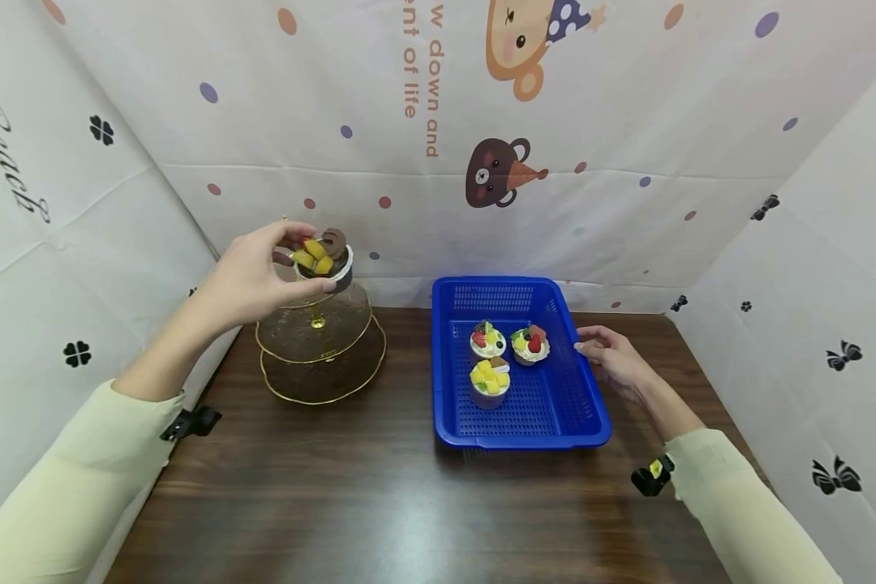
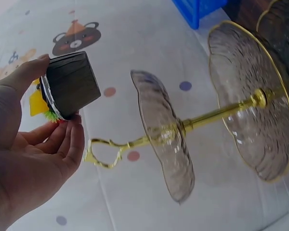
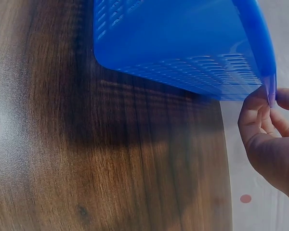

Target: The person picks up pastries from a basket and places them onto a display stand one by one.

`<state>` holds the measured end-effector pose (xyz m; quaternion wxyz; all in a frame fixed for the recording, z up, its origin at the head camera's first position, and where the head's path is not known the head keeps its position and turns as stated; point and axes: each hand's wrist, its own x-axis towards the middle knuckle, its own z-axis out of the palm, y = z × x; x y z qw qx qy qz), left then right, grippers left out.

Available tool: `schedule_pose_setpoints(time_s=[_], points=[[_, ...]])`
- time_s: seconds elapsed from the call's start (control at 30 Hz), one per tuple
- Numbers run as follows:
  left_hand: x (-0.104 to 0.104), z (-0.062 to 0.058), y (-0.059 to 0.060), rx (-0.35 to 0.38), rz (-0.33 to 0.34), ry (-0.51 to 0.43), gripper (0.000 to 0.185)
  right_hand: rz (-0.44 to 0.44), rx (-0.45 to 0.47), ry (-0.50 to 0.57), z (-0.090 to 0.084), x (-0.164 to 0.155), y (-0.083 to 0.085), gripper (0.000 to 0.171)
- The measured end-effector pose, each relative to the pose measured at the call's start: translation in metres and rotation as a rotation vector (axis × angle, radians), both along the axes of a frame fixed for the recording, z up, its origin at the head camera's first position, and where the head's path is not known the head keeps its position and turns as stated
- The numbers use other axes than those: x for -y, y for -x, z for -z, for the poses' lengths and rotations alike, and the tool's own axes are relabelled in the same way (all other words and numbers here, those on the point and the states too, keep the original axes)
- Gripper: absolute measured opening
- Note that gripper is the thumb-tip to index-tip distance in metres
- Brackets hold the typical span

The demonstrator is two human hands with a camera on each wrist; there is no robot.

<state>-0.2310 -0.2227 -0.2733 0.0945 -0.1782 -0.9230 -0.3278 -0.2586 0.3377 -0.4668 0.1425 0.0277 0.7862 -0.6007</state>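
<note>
**A:** ok going closest to furthest, what are we looking at?

**B:** The wood bench (image 1: 336, 503) is filling the front, with a blue basket (image 1: 521, 441) sitting on it. The right hand (image 1: 616, 361) is pinching the basket's right rim, nearly closed, thumb and curled fingers on opposite sides. Inside, a yellow-topped cupcake (image 1: 489, 383) is standing nearest, with two fruit-topped ones (image 1: 530, 347) just behind it.

**A:** and the other side?

**B:** Left hand (image 1: 263, 268) is holding a dark cupcake (image 1: 328, 264) by its rim, thumb and fingers opened just to the cup's width. It's hovering up by the top of a tiered stand (image 1: 350, 324), not touching it. Behind everything, a bear-print curtain (image 1: 613, 235) is hanging.

**A:** so which step is this?

**B:** I'm reading it as mid-placement. Next move probably calls for clearing the gold handle (image 2: 103, 154), leveling the cup and lowering it gently. The hand's hiding much of the top tier overhead, so I'm not swearing to which tier it's lining up with.
</note>
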Motion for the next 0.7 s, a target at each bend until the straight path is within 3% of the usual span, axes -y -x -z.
schedule_pose_setpoints(time_s=[0.7], points=[[0.043,0.010,-0.002,0.069,-0.101,0.016,0.076,0.001,0.005,-0.002,-0.001,0.000,0.001,0.051]])
